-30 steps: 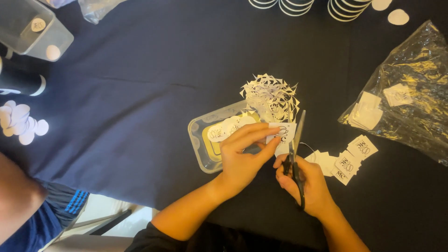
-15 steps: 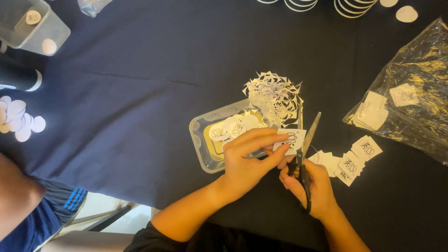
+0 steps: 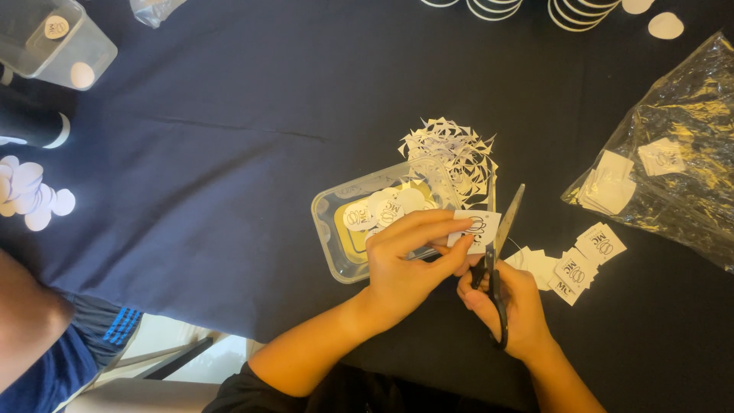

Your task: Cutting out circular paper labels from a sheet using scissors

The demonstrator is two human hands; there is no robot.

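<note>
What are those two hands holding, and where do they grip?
Left hand pinches a small white paper square by its left edge; right hand grips black scissors by the handles, blades open.

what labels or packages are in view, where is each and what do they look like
Paper label: small white square with a dark printed mark, pinched in the left hand at the open scissors held by the right hand.
Square labels: loose white pile, right of the hands.
Round labels: white discs in a clear plastic tray.
Plastic bag: clear, crinkled, far right, holding white squares.
Round blanks: white discs, left edge.
</note>
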